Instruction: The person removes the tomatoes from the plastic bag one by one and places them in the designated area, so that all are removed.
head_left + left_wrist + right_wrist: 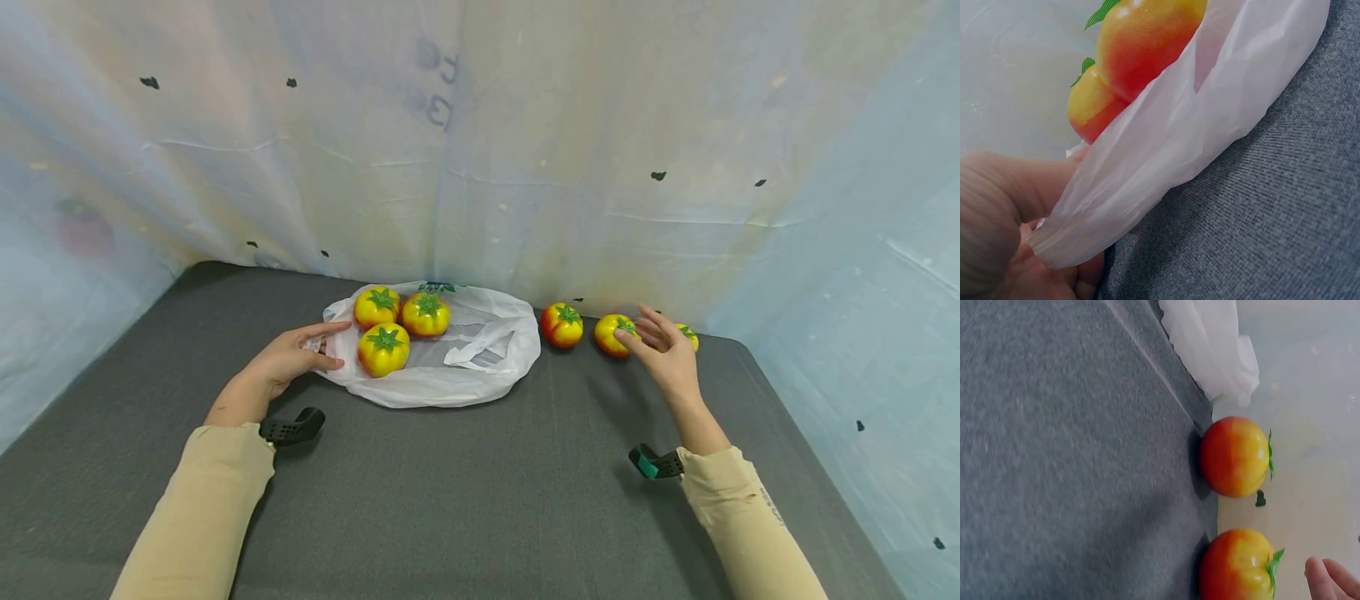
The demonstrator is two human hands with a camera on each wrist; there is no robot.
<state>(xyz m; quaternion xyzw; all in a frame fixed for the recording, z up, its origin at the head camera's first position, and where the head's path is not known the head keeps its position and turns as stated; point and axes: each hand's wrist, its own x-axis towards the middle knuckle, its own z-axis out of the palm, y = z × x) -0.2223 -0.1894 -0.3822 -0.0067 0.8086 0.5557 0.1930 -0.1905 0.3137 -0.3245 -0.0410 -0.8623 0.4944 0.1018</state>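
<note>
A white plastic bag (438,390) lies spread on the dark table with its mouth facing up. Three red-and-yellow tomatoes with green leafy tops sit in its left part; one is the front tomato (383,351). My left hand (288,358) pinches the bag's left edge, thumb and fingers on either side of the film. To the right of the bag stand a tomato (561,326), a middle tomato (612,336) and a far-right tomato (688,337) partly hidden behind my right hand (670,364). That hand hovers by the middle tomato with fingers spread, holding nothing.
A pale plastic sheet (525,167) hangs behind the table (450,500) and along both sides. The loose tomatoes stand close to the back edge, near the sheet. Each wrist wears a dark strap, such as the left strap (292,427).
</note>
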